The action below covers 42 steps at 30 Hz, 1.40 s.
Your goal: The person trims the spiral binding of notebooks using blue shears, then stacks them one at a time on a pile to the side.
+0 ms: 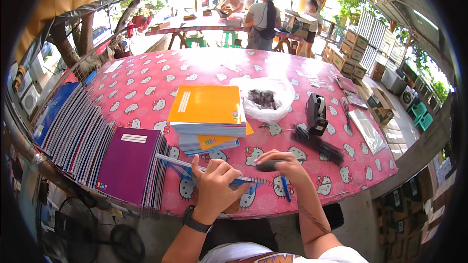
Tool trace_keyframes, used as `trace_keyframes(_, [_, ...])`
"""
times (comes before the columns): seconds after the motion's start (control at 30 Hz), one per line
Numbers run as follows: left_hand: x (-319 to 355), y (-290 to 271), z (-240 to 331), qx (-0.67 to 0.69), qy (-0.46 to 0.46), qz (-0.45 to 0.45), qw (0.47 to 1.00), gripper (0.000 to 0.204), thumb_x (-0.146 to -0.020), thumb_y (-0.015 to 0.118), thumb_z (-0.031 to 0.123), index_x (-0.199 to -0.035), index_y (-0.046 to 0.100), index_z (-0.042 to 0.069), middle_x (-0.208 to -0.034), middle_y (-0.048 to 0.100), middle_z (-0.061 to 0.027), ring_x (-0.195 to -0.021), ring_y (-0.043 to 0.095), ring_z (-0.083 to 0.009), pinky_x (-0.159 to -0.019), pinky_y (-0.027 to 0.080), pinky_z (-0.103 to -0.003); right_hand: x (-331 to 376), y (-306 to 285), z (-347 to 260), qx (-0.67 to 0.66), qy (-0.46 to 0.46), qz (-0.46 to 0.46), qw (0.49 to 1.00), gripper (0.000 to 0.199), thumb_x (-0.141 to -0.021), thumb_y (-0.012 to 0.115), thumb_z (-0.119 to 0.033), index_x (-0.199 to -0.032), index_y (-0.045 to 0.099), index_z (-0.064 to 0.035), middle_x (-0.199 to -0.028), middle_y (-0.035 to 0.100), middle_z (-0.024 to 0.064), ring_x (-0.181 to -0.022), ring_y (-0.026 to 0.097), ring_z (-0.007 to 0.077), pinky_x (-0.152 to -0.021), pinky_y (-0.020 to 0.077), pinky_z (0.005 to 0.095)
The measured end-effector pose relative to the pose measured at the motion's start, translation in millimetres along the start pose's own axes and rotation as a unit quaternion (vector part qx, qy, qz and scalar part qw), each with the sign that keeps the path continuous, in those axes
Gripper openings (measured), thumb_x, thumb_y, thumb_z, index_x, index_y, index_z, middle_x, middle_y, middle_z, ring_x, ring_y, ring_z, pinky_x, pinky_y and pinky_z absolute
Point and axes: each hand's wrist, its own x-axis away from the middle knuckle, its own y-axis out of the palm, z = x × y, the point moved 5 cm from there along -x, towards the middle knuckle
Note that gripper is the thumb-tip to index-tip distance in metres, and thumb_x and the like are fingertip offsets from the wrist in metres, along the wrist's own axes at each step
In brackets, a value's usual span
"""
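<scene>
My left hand (pixel 218 185) grips a blue-covered notebook (pixel 183 169) at the table's near edge, its bound edge turned up. A thin dark spiral coil (pixel 263 181) runs out from the notebook's right end. My right hand (pixel 282 163) is closed around a dark rounded object (pixel 268 166) just above and right of that end; its kind is unclear. Another stretch of coil (pixel 312 218) shows against my right forearm. Beneath my right hand lies a slim blue object (pixel 285 189). Orange-topped notebooks (pixel 207 104) are stacked beyond my left hand.
Spiral notebooks (pixel 80 119) and a purple notebook (pixel 127 160) line the left. Beyond are a white plastic bag (pixel 287 90) of dark coils, a bundle of black coils (pixel 317 146) and a black tape dispenser (pixel 318 114). People stand near the far table (pixel 204 25); cartons (pixel 353 44) sit at right.
</scene>
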Motion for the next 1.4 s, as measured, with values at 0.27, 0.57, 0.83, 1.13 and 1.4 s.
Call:
trace_keyframes(0.27, [-2.7,-1.6,-9.5,-0.014,-0.012,0.015,1.000,0.030,-0.059,0.078,0.037,-0.076,0.065,0.016,-0.075,0.058,0.0023,-0.087,0.056,-0.0171,-0.103,0.012,-0.054,-11.9,0.5,-21.6,-0.057,-0.019,-0.059,0.996,0.055,-0.073,0.066,-0.050,-0.094,0.067,0.0001,-0.100,0.065,0.0137,-0.096,0.058,0.0230,-0.090,0.0404,0.0351])
trace_keyframes(0.57, [0.7,-10.1,-22.4,-0.043,-0.028,0.006,0.999,0.033,-0.062,0.077,0.039,-0.084,0.064,0.017,-0.082,0.059,0.0027,-0.091,0.055,-0.0168,-0.104,0.010,-0.056,-23.8,22.2,-28.3,-0.252,-0.124,-0.151,0.948,0.066,-0.075,0.059,-0.061,-0.098,0.065,0.0001,-0.103,0.063,0.0138,-0.093,0.057,0.0246,-0.084,0.0437,0.0375])
trace_keyframes(0.83, [1.4,-16.7,-32.4,-0.038,-0.036,0.023,0.998,0.031,-0.062,0.079,0.037,-0.079,0.062,0.017,-0.081,0.059,0.0023,-0.090,0.055,-0.0187,-0.105,0.011,-0.056,-30.2,31.4,-17.9,-0.237,-0.088,-0.144,0.957,0.077,-0.073,0.054,-0.068,-0.097,0.063,0.0044,-0.104,0.061,0.0182,-0.100,0.057,0.0255,-0.089,0.0428,0.0366])
trace_keyframes(1.13, [-2.2,-8.5,-35.4,-0.013,-0.020,0.008,1.000,0.033,-0.063,0.078,0.037,-0.082,0.062,0.015,-0.080,0.059,0.0003,-0.088,0.055,-0.0200,-0.106,0.012,-0.055,-28.5,24.6,19.6,-0.061,0.008,-0.111,0.992,0.047,-0.083,0.061,-0.042,-0.104,0.061,0.0003,-0.103,0.062,0.0101,-0.098,0.056,0.0174,-0.085,0.0438,0.0309])
trace_keyframes(1.4, [-3.7,-18.0,-47.8,-0.022,-0.026,0.013,0.999,0.042,-0.061,0.080,0.036,-0.092,0.064,0.014,-0.079,0.060,0.0009,-0.085,0.056,-0.0183,-0.108,0.011,-0.054,-54.7,29.2,3.9,0.081,0.028,-0.161,0.983,0.042,-0.080,0.064,-0.036,-0.101,0.063,0.0006,-0.106,0.061,0.0108,-0.096,0.055,0.0181,-0.086,0.0437,0.0314])
